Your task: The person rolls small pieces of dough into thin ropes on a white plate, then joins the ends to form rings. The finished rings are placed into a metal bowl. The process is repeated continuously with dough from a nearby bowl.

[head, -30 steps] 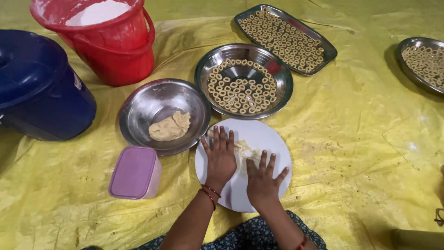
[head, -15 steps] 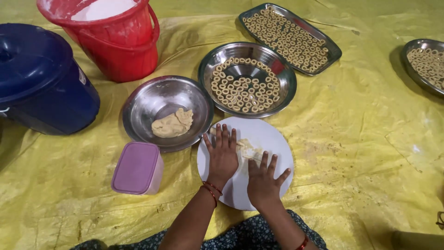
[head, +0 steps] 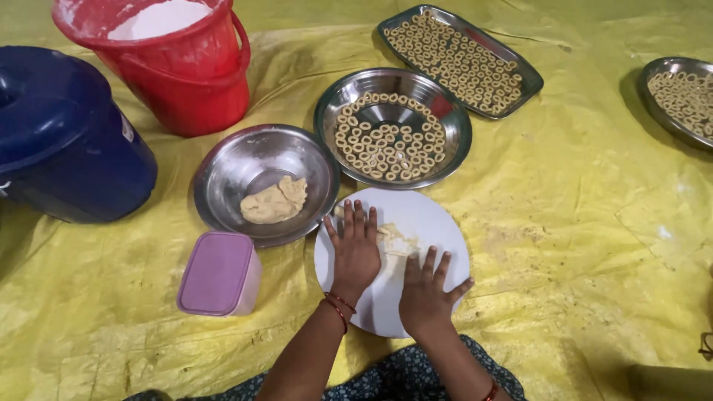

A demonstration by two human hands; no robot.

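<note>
**Hand Position on Round White Board, Dough Rolling Station**

At far left, a dark blue lidded container (head: 63,137) rests on the yellow plastic sheet (head: 579,245). Beside it stands a red bucket (head: 186,82) holding white flour (head: 160,16). Below these, a small box with a lilac lid (head: 217,273) sits just beside a steel bowl (head: 256,182) containing a lump of beige dough (head: 275,202).

At centre, the round white board (head: 427,215) lies flat on the sheet. The left hand (head: 355,249) presses palm down on the board, fingers (head: 360,219) extended and slightly spread. The right hand (head: 425,293) lies palm down just beside it, fingers (head: 429,261) likewise extended and spread. A thin piece of dough (head: 394,241) lies on the board, partly under both hands. Neither hand grips anything.

Above the board, a round steel plate (head: 392,126) holds dough rings. Further right, a rectangular steel tray (head: 459,59) carries more rings, and a third steel plate (head: 683,96) of rings lies at the right edge.
</note>
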